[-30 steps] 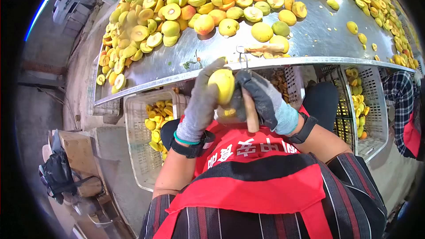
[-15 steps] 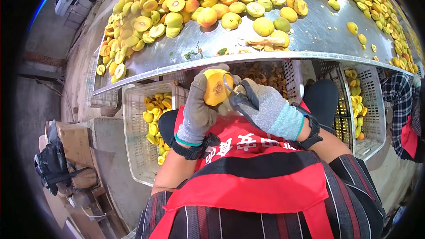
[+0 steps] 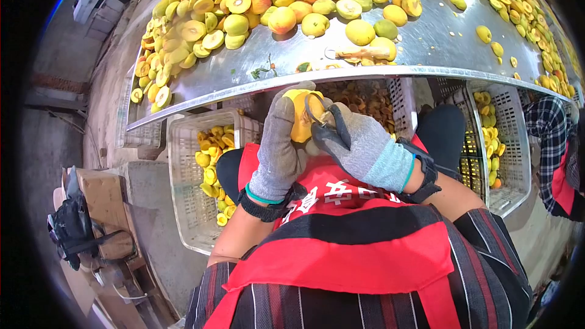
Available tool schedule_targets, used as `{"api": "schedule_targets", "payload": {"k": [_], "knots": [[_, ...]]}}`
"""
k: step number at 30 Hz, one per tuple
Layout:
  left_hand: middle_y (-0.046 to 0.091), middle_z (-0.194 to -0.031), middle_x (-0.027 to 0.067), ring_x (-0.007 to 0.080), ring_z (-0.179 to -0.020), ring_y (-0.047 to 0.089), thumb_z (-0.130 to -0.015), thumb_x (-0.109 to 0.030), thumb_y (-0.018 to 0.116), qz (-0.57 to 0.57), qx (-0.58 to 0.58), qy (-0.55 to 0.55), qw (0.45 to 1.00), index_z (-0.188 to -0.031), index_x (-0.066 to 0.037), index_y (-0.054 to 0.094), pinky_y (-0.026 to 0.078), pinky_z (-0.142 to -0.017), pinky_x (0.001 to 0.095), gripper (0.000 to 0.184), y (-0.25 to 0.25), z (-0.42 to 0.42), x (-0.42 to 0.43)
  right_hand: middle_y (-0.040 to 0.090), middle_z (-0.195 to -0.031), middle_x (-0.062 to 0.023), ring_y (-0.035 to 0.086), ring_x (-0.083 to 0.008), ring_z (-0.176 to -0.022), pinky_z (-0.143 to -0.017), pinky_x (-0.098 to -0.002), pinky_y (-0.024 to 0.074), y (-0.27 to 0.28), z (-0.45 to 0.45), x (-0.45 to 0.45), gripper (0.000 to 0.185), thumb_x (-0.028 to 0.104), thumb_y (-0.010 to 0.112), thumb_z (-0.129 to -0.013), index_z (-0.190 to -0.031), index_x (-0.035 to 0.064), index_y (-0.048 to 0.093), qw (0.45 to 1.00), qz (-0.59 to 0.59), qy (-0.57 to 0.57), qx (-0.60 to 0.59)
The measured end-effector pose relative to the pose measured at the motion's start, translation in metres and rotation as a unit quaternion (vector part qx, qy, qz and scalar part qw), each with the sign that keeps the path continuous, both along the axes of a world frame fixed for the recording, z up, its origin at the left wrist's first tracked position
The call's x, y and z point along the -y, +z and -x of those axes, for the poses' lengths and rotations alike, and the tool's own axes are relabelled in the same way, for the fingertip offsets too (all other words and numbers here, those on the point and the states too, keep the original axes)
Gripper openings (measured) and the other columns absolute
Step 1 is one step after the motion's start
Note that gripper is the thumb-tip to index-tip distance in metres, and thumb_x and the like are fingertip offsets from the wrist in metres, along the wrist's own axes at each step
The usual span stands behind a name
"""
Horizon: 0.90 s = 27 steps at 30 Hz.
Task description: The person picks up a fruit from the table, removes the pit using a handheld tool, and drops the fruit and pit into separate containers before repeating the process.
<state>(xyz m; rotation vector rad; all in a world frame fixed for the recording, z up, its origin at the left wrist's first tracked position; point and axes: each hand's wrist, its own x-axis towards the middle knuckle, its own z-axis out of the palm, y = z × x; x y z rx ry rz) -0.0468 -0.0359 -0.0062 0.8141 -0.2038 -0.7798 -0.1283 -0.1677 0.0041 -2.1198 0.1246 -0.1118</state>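
My left hand (image 3: pixel 277 158), in a grey glove, holds a yellow peach half (image 3: pixel 300 123) in front of my apron, just below the table edge. In my gloved right hand (image 3: pixel 362 143) is a pitting knife with a curved loop blade (image 3: pixel 309 106), its handle mostly hidden by the fingers. The loop lies against the right side of the peach half. Glove and blade cover part of the cut face, so I cannot tell how deep the blade sits. Above my hands, many halved and whole peaches (image 3: pixel 237 3) are heaped on the metal table (image 3: pixel 231 76).
A wooden-handled tool with a metal ring (image 3: pixel 365 53) lies near the table's front edge. Below stand a white crate (image 3: pixel 183 207) of peach halves at left, another crate (image 3: pixel 515 164) at right, and brown scraps (image 3: pixel 365 100) under the table. A co-worker's plaid sleeve (image 3: pixel 544 128) shows at far right.
The peach half has turned in my left hand, so its cut face shows less. My right hand and the loop blade have shifted slightly left across the fruit.
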Motion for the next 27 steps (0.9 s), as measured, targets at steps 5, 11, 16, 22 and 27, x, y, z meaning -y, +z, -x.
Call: {"api": "schedule_targets", "payload": {"k": [5, 11, 16, 22, 27], "knots": [[0.058, -0.103, 0.0148, 0.0205, -0.094, 0.059, -0.095, -0.035, 0.041, -0.037, 0.024, 0.037, 0.998, -0.116, -0.003, 0.047, 0.048, -0.084, 0.033, 0.039, 0.0, 0.001, 0.001, 0.059, -0.079, -0.0254, 0.059, -0.0409, -0.073, -0.061, -0.0467, 0.047, -0.007, -0.002, -0.004, 0.037, 0.025, 0.054, -0.084, -0.109, -0.0008, 0.043, 0.995, -0.097, 0.019, 0.024], [0.06, -0.096, 0.0121, 0.0173, -0.087, 0.058, -0.095, -0.034, 0.042, -0.13, 0.113, 0.066, 0.983, -0.112, -0.001, 0.05, 0.048, -0.078, 0.0296, 0.038, 0.0, 0.001, 0.003, 0.056, -0.078, -0.0177, 0.057, -0.0347, -0.069, -0.061, -0.0375, 0.0475, -0.019, -0.005, 0.001, 0.021, 0.017, 0.049, -0.087, -0.1, 0.0009, 0.049, 0.979, 0.148, 0.13, 0.056], [0.058, -0.093, 0.0104, 0.0149, -0.085, 0.058, -0.093, -0.03, 0.046, -0.16, 0.134, 0.085, 0.974, -0.11, 0.0, 0.051, 0.048, -0.076, 0.0273, 0.034, 0.004, 0.002, 0.004, 0.053, -0.081, -0.0166, 0.057, -0.0285, -0.066, -0.056, -0.0358, 0.0473, -0.037, -0.009, -0.008, 0.016, 0.015, 0.046, -0.087, -0.094, 0.0017, 0.052, 0.994, -0.056, 0.082, 0.04], [0.057, -0.091, 0.0079, 0.0125, -0.079, 0.056, -0.092, -0.024, 0.048, -0.186, 0.192, 0.116, 0.957, -0.108, -0.001, 0.052, 0.047, -0.07, 0.0254, 0.028, -0.001, 0.004, 0.006, 0.053, -0.071, -0.0138, 0.055, -0.0244, -0.056, -0.052, -0.0354, 0.0464, -0.004, -0.009, -0.009, 0.017, 0.019, 0.047, -0.088, -0.092, 0.0021, 0.051, 0.995, -0.029, 0.091, -0.004], [0.057, -0.092, 0.006, 0.0096, -0.078, 0.053, -0.091, -0.022, 0.051, -0.264, 0.307, 0.144, 0.903, -0.108, -0.001, 0.052, 0.046, -0.069, 0.0232, 0.027, -0.002, -0.001, 0.003, 0.054, -0.075, -0.0182, 0.056, -0.0296, -0.061, -0.056, -0.0383, 0.0477, -0.012, -0.009, -0.008, 0.016, 0.016, 0.045, -0.088, -0.09, 0.0017, 0.052, 0.968, -0.196, 0.083, -0.135]]}}
